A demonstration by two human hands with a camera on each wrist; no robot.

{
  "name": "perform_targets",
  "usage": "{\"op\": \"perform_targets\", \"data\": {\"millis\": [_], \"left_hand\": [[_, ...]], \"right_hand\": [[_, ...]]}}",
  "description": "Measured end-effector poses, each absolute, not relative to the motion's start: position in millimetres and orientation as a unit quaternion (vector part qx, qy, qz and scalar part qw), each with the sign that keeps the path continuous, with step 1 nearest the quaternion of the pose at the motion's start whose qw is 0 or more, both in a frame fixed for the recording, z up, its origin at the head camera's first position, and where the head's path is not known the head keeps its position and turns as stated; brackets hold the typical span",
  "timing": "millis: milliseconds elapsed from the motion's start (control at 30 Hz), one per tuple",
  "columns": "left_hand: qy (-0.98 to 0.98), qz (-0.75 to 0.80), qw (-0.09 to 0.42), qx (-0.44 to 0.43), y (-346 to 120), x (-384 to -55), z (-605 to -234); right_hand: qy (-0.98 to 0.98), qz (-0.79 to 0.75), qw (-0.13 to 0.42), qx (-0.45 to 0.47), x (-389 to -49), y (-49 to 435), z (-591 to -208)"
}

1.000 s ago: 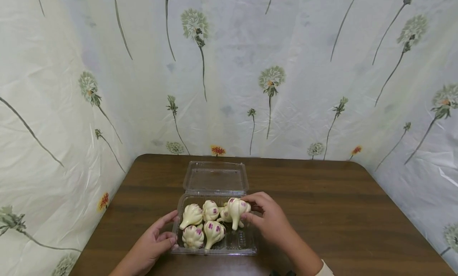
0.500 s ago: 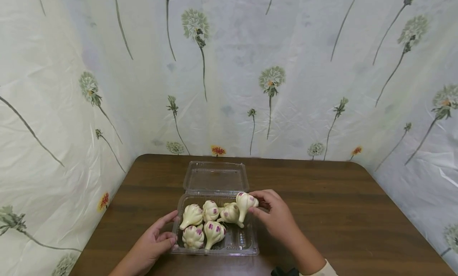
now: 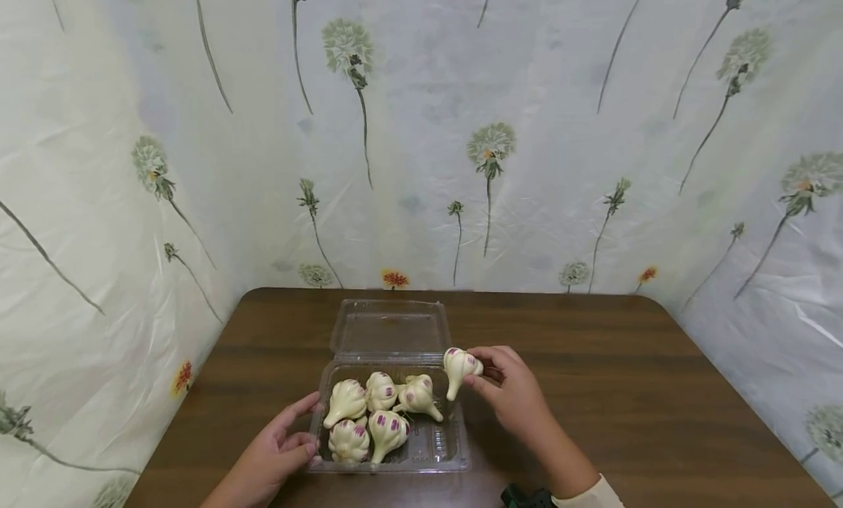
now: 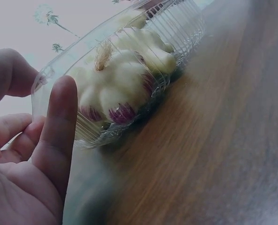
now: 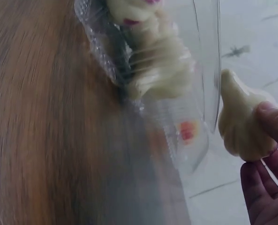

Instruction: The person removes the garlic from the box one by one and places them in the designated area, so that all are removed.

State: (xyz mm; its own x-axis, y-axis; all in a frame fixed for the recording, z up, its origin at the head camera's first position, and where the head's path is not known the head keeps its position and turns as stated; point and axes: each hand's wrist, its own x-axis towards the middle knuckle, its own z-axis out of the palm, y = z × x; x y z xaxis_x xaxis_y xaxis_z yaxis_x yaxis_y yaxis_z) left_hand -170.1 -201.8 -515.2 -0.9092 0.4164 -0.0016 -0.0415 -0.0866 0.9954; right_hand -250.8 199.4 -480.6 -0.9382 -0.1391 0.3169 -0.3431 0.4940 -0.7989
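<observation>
My right hand [image 3: 513,388] pinches a garlic bulb [image 3: 458,370] between thumb and fingers, just beyond the right rim of a clear plastic clamshell container [image 3: 454,465]. Its pale stem points down in the head view. Several other garlic bulbs with purple marks lie inside, including one bulb [image 3: 418,396] at the right. My left hand [image 3: 279,449] rests along the container's left side, thumb [image 4: 63,110] and forefinger touching the wall. In the right wrist view, the held bulb [image 5: 246,122] is apart from the container wall.
The container's transparent lid [image 3: 390,328] lies folded back behind it. Both are on a dark brown wooden table [image 3: 579,354]. Sheeting printed with dandelions [image 3: 491,146] hangs behind the table and on both sides.
My right hand has carried the garlic bulb rightward and away from me, from over the container to past its rim, uncovering the bulb beneath. The left hand stays at the container's side.
</observation>
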Motion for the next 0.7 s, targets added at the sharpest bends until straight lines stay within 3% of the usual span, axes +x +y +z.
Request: {"op": "perform_targets", "data": {"millis": [700], "left_hand": [[0.651,0.729,0.161,0.139,-203,-170,-514]], "right_hand": [[-0.862,0.485,0.106,0.101,-257,220,-482]]}}
